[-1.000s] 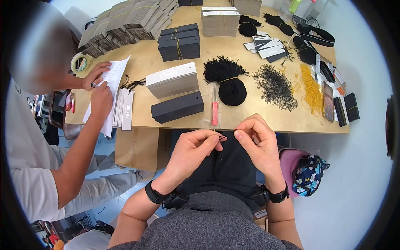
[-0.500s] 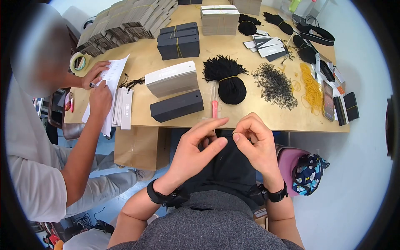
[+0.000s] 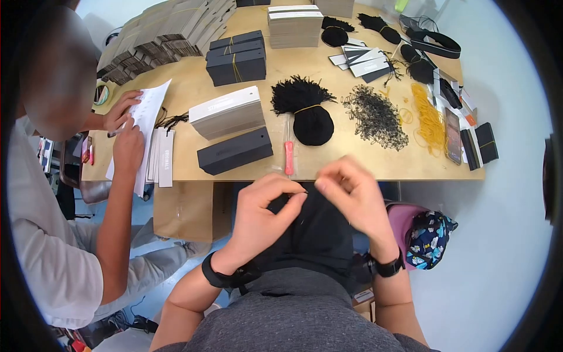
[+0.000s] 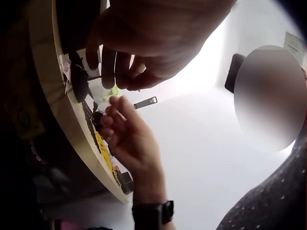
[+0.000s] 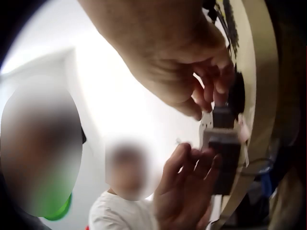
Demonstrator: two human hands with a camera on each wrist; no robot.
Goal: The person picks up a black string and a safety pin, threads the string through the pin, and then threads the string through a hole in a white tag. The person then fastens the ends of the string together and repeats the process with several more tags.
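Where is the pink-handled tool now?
In the head view, the tool lies on the wooden table, near its front edge, right of the dark rectangular stack.

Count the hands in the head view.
4: the wearer's left hand and right hand, lower centre; another person's lower hand and upper hand, at the paper.

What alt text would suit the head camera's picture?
The wearer's left hand pinches a tiny dark thing near their blurred right hand, before a table. On it lie black cords, yellow bands and stacked tags; at the picture's left, another person handles paper.
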